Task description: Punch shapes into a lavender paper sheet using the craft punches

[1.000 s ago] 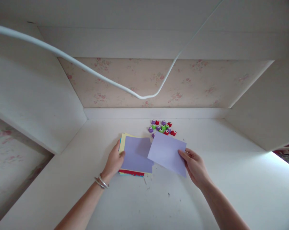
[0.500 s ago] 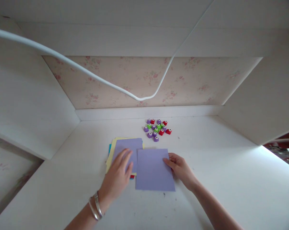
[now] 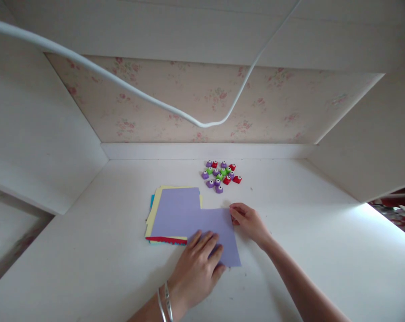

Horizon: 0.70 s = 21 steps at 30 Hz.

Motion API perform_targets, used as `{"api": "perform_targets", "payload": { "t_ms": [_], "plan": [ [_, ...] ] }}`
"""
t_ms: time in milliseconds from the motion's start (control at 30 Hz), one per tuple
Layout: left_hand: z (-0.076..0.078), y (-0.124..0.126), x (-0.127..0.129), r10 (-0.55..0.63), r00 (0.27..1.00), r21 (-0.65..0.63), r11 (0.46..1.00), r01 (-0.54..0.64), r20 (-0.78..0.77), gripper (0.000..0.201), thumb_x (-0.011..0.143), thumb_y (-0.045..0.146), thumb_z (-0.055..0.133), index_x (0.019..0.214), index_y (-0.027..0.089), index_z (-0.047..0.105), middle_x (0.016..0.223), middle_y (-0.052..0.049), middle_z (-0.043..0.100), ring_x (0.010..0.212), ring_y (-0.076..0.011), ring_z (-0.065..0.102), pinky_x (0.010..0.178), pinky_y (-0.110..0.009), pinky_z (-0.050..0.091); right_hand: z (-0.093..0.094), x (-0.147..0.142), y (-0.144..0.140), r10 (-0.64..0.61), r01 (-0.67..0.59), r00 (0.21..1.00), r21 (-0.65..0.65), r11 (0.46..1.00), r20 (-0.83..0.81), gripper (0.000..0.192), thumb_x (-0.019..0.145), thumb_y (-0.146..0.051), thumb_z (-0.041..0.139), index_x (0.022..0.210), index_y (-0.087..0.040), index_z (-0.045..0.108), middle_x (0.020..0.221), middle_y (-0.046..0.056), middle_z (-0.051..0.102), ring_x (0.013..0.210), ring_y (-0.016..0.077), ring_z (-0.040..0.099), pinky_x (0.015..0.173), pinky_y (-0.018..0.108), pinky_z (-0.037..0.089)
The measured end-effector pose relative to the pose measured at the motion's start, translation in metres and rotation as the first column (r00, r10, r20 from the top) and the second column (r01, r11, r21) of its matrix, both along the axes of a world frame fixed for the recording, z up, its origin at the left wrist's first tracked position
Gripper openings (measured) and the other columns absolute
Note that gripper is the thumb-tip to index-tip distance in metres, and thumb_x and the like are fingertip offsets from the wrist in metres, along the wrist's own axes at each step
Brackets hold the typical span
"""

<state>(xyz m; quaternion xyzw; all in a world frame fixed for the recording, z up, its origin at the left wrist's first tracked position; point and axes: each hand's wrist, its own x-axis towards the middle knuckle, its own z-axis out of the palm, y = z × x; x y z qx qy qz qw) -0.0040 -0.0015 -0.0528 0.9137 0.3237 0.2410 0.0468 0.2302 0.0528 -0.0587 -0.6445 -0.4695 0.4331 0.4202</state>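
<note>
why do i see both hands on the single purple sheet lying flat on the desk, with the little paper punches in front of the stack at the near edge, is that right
Not quite. In the head view the paper punches sit behind the stack, toward the back wall. The rest holds: left hand and right hand both touch the single purple sheet, flat on the desk.

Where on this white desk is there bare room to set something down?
Bare desk right of the right hand, and left of the paper stack toward the side wall. Crowded: the centre, with the lavender sheet under the left hand and the small punches behind.
</note>
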Motion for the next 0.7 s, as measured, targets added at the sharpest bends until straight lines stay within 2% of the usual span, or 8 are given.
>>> {"api": "perform_targets", "payload": {
  "t_ms": [100, 167, 200, 267, 367, 467, 567, 700],
  "plan": [
    [-0.004, -0.004, 0.000, 0.017, 1.000, 0.061, 0.998, -0.018, 0.018, 0.031, 0.095, 0.040, 0.054, 0.119, 0.023, 0.064, 0.135, -0.005, 0.057, 0.128, -0.0226, 0.053, 0.113, -0.046, 0.040, 0.000, -0.002, 0.015, -0.018, 0.008, 0.988, 0.062, 0.998, 0.156, 0.033, 0.088, -0.044, 0.055, 0.107, -0.019, 0.066, 0.074, 0.003, 0.069, 0.060, 0.0177, 0.064, 0.061, 0.032, 0.053],
    [-0.006, -0.004, 0.000, 0.010, 1.000, 0.090, 0.996, -0.012, 0.022, 0.027, 0.095, 0.037, 0.055, 0.116, 0.022, 0.065, 0.132, -0.005, 0.059, 0.126, -0.0232, 0.054, 0.112, -0.046, 0.041, 0.004, -0.003, 0.026, -0.036, 0.000, 0.958, 0.126, 0.992, 0.285, 0.034, 0.091, -0.037, 0.048, 0.114, -0.019, 0.065, 0.084, 0.006, 0.072, 0.058, 0.0176, 0.065, 0.061, 0.033, 0.054],
    [-0.007, -0.004, 0.000, -0.001, 1.000, 0.105, 0.994, -0.002, 0.026, 0.025, 0.094, 0.035, 0.056, 0.113, 0.022, 0.065, 0.129, -0.005, 0.061, 0.124, -0.0232, 0.055, 0.111, -0.047, 0.042, 0.006, -0.003, 0.031, -0.039, -0.026, 0.934, 0.176, 0.984, 0.356, 0.035, 0.092, -0.031, 0.044, 0.118, -0.020, 0.065, 0.096, 0.009, 0.073, 0.064, 0.0184, 0.067, 0.064, 0.033, 0.055],
    [-0.007, -0.003, 0.000, -0.027, 0.999, 0.134, 0.991, 0.021, 0.043, 0.018, 0.094, 0.029, 0.056, 0.106, 0.020, 0.066, 0.120, -0.004, 0.065, 0.119, -0.0225, 0.058, 0.108, -0.046, 0.044, 0.012, -0.001, 0.042, -0.022, -0.137, 0.858, 0.271, 0.953, 0.513, 0.042, 0.090, -0.018, 0.041, 0.125, -0.023, 0.065, 0.124, 0.011, 0.066, 0.089, 0.0217, 0.070, 0.077, 0.035, 0.056],
    [-0.006, -0.002, -0.001, -0.043, 0.995, 0.146, 0.989, 0.030, 0.086, 0.013, 0.095, 0.021, 0.053, 0.099, 0.018, 0.065, 0.107, -0.002, 0.069, 0.108, -0.0201, 0.064, 0.102, -0.042, 0.049, 0.019, 0.003, 0.056, 0.051, -0.334, 0.696, 0.260, 0.906, 0.716, 0.052, 0.088, -0.010, 0.042, 0.130, -0.030, 0.063, 0.145, 0.004, 0.053, 0.118, 0.0258, 0.061, 0.094, 0.037, 0.052],
    [-0.005, -0.002, -0.001, -0.040, 0.991, 0.155, 0.988, 0.020, 0.124, 0.016, 0.095, 0.018, 0.050, 0.100, 0.018, 0.065, 0.101, -0.002, 0.069, 0.100, -0.0189, 0.066, 0.098, -0.040, 0.051, 0.024, 0.005, 0.065, 0.117, -0.416, 0.603, 0.185, 0.890, 0.789, 0.046, 0.092, -0.013, 0.043, 0.129, -0.032, 0.063, 0.141, 0.002, 0.058, 0.120, 0.0253, 0.060, 0.098, 0.038, 0.049],
    [-0.004, -0.005, -0.002, -0.055, 0.991, 0.142, 0.989, 0.037, 0.123, 0.014, 0.094, 0.016, 0.050, 0.097, 0.018, 0.064, 0.097, -0.002, 0.069, 0.100, -0.0193, 0.066, 0.099, -0.041, 0.051, 0.028, 0.003, 0.069, 0.138, -0.445, 0.593, 0.181, 0.877, 0.794, 0.034, 0.096, -0.018, 0.044, 0.122, -0.026, 0.065, 0.126, 0.007, 0.066, 0.112, 0.0227, 0.063, 0.094, 0.034, 0.049],
    [-0.002, -0.008, -0.002, -0.074, 0.992, 0.064, 0.996, 0.068, 0.107, 0.009, 0.093, 0.017, 0.052, 0.093, 0.019, 0.062, 0.092, 0.000, 0.067, 0.102, -0.0185, 0.064, 0.102, -0.041, 0.049, 0.031, 0.002, 0.063, 0.108, -0.397, 0.604, 0.180, 0.900, 0.790, 0.025, 0.097, -0.025, 0.046, 0.112, -0.021, 0.065, 0.116, 0.010, 0.066, 0.102, 0.0218, 0.063, 0.086, 0.032, 0.049]
  ]
}}
